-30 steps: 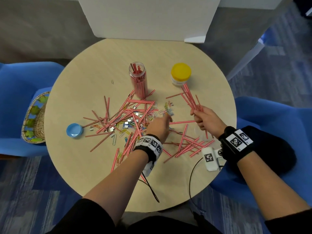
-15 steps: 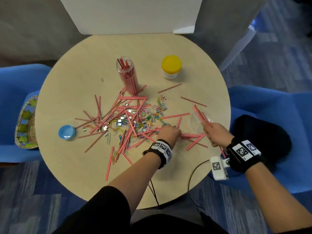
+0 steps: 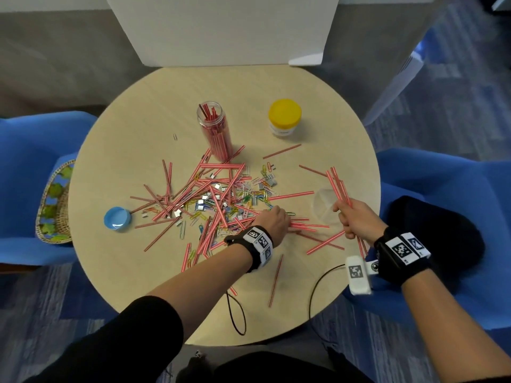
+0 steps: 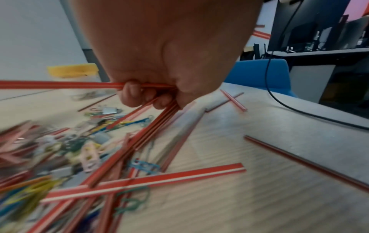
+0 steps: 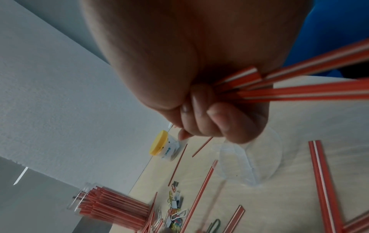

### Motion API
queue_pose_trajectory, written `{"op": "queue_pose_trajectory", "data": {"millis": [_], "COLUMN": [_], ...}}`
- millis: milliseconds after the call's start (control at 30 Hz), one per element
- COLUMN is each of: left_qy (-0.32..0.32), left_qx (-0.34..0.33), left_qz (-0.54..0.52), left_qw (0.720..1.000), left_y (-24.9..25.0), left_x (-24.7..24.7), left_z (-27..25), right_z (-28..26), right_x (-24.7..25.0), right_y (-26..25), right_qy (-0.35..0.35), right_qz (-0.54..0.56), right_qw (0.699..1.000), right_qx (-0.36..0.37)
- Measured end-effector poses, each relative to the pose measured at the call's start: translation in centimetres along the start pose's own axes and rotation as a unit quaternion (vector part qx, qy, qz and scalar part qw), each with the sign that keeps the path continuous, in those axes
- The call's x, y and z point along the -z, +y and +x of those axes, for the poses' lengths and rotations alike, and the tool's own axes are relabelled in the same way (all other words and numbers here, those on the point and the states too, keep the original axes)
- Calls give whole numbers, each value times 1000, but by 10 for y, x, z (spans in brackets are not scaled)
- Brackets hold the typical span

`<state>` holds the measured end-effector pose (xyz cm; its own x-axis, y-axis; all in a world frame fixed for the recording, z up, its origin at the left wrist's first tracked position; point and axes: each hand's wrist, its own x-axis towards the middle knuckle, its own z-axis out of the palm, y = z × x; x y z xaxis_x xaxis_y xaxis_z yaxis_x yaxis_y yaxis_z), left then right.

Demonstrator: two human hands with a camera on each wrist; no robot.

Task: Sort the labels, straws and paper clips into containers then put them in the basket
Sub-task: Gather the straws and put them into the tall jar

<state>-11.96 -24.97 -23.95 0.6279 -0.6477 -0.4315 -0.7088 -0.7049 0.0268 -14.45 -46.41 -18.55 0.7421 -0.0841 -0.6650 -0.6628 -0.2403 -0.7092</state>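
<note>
Red-and-white striped straws [image 3: 221, 189], coloured paper clips [image 3: 253, 196] and small silver-white labels [image 3: 204, 201] lie mixed in a pile on the round wooden table [image 3: 154, 111]. My left hand [image 3: 273, 221] [image 4: 151, 94] is down at the pile's right edge, fingers curled round several straws [image 4: 159, 119]. My right hand [image 3: 352, 217] [image 5: 207, 116] grips a bundle of straws [image 3: 336, 186] [image 5: 299, 85] above a clear lid [image 3: 325, 203] [image 5: 259, 160]. A clear tall jar [image 3: 214, 131] [image 5: 111, 209] holds many straws.
A yellow-lidded jar [image 3: 284, 117] [image 5: 163, 148] [image 4: 73, 72] stands at the back right and a blue cap [image 3: 117, 218] at the left. A wicker basket [image 3: 52, 203] sits on the blue chair to the left. A white board [image 3: 221, 29] stands behind; a black cable [image 3: 235, 313] crosses the near edge.
My right hand with its straw bundle came down from near the yellow jar to the table's right side. My left hand slid right along the pile and closed on straws.
</note>
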Motion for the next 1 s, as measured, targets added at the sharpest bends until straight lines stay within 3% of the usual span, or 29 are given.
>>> {"op": "queue_pose_trajectory", "data": {"millis": [133,233,333,467,633,733,800,867,1000], "left_qy": [92,146,209,291,346,376,396,417,438], "left_qx": [-4,62,107,143,115,87,78,77,81], "left_qz": [-115,-268,-476,-612,-776,-828,-841,-842,-839], "left_qw": [989,950,848,721,515,407,361,334,314], "left_y": [-29,-50,-69,-88,-118,-148,-171,-192,-222], "left_x": [14,25,38,53,87,116,132,146,174], "left_z": [-18,-31,-45,-61,-79,-83,-81,-75,-61], "right_z": [0,1,2,3,6,11,14,17,23], "right_x": [5,2,-5,-22,-46,-62,-72,-82,-98], "right_y": [2,-4,-18,-51,-93,-110,-116,-120,-136], "right_qy": [1,-2,-20,-54,-86,-104,-111,-118,-127], "right_qz": [48,91,143,200,236,246,258,260,244], "right_qw": [999,996,989,977,966,961,958,956,960], "right_qx": [7,8,18,41,65,66,62,58,61]}}
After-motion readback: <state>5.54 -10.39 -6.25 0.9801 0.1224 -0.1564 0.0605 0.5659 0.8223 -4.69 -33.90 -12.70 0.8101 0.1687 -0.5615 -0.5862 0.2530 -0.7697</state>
